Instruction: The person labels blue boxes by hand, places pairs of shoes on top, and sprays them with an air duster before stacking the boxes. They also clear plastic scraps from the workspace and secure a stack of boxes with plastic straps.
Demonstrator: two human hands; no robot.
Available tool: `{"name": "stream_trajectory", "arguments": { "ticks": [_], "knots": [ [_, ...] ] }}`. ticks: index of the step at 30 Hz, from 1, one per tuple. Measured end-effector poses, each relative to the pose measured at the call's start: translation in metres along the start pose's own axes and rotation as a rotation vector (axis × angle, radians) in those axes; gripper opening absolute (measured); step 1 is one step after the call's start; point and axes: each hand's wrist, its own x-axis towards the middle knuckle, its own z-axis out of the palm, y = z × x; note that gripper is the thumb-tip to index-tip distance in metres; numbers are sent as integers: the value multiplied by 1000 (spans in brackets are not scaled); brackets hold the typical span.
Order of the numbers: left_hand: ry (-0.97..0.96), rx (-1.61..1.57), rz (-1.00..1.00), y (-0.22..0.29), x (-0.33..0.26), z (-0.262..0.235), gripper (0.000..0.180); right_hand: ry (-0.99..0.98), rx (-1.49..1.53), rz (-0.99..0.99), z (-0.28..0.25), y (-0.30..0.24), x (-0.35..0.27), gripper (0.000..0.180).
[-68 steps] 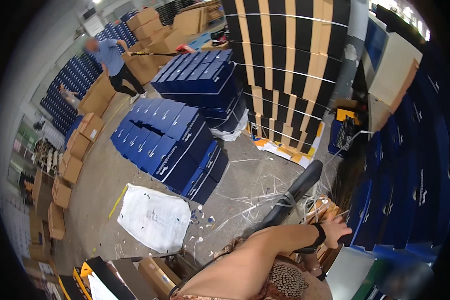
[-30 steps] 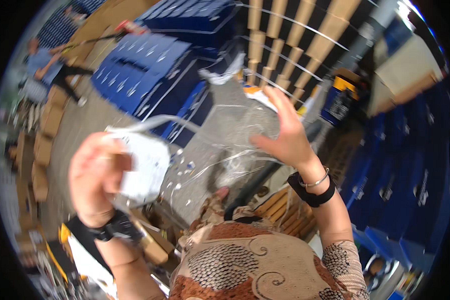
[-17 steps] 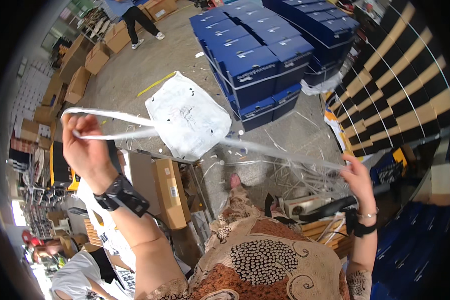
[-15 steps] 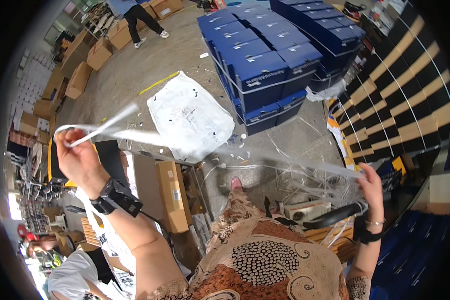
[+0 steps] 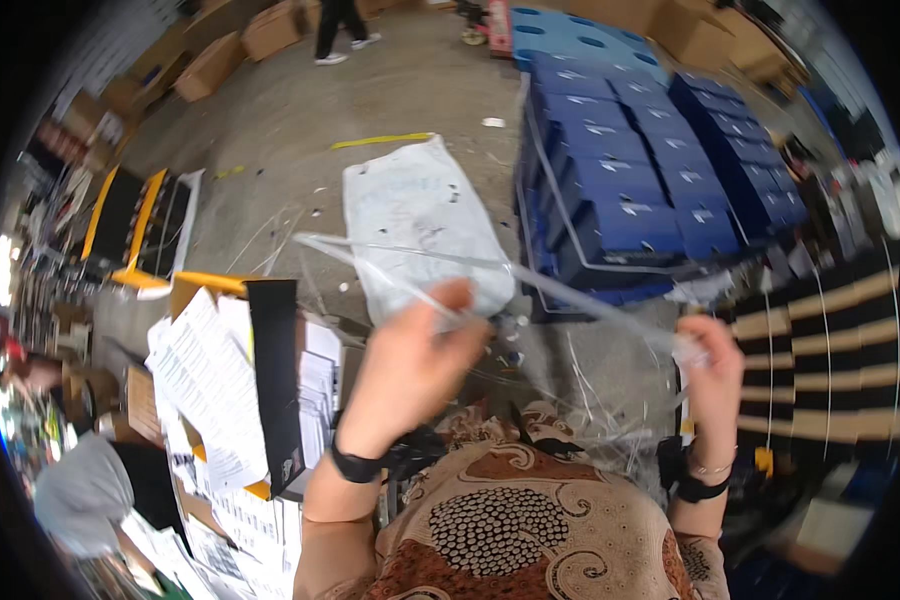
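White plastic strap strung between two bare hands

And the strap [image 5: 580,298] is up in the air, above the white sheet [image 5: 410,200] on the floor [image 5: 260,150]! It runs from the right hand [image 5: 712,365], crosses the sheet's near part in view, folds over past the sheet's left edge and doubles back to the left hand [image 5: 425,345]. Right fingers bent and pressed together, pinching the strap; left fingers curled in, apparently pinching the returning length, though motion smears them. Two holds set well apart, probably so the length between them lies open rather than bunched; out left, that fold hangs free, nothing gripping it. Over by the sheet's right edge, blue boxes [image 5: 625,180] stand packed tight, and the band [image 5: 547,168] on their side likely holds the stack together.

Now the hard-to-read bits! Where the strap's ends finish, I cannot tell; the fists cover them. The clear tangle [image 5: 615,435] beside the right forearm blurs into the floor. Up at the far edge, a co-worker's legs [image 5: 338,30] are cut off above.
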Motion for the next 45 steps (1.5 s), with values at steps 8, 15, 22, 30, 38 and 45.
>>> {"name": "stream_trajectory", "arguments": {
  "ticks": [8, 15, 22, 30, 38, 45],
  "knots": [
    [-128, -298, -40, -12, 17, 97, 57, -617, -95, -366, 72, 46, 68, 12],
    [-189, -707, -63, -47, 99, 168, 43, -818, -108, 67, 106, 17, 177, 24],
    [273, -440, -283, -67, 134, 156, 16, -948, -168, -420, 121, 10, 284, 16],
    [695, -818, -920, -108, 113, 101, 21, -828, -96, -450, 162, 45, 334, 16],
    [1052, -825, -838, -155, 156, 66, 15, -739, -98, -300, 156, 50, 358, 17],
    [850, -628, -816, -142, 151, 101, 20, -773, -32, -229, 152, 72, 337, 18]
  ]
}}
